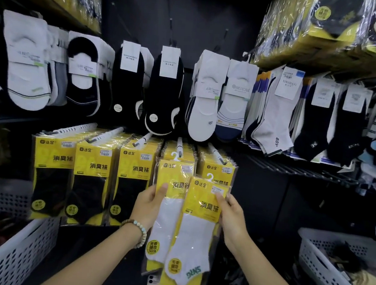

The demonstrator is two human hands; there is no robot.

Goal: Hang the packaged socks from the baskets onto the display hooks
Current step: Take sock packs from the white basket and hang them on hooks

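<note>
I hold two yellow packs of white socks in front of the lower display row. My left hand [151, 202] grips the rear pack [163, 222] at its left edge, thumb on the front. That pack's white plastic hanger sits just below the tip of a display hook [179, 145]. My right hand [230, 215] pinches the front pack [194, 237] near its top right edge. This pack overlaps the rear one and its hanger is free of any hook. Yellow packs of black socks [92, 176] fill the three hooks to the left.
A grey perforated basket [22, 255] stands at the lower left, and another basket [330, 277] at the lower right holds dark and tan items. Loose socks on cards hang in the upper row [207, 93]. Wrapped yellow stock sits on the shelves above.
</note>
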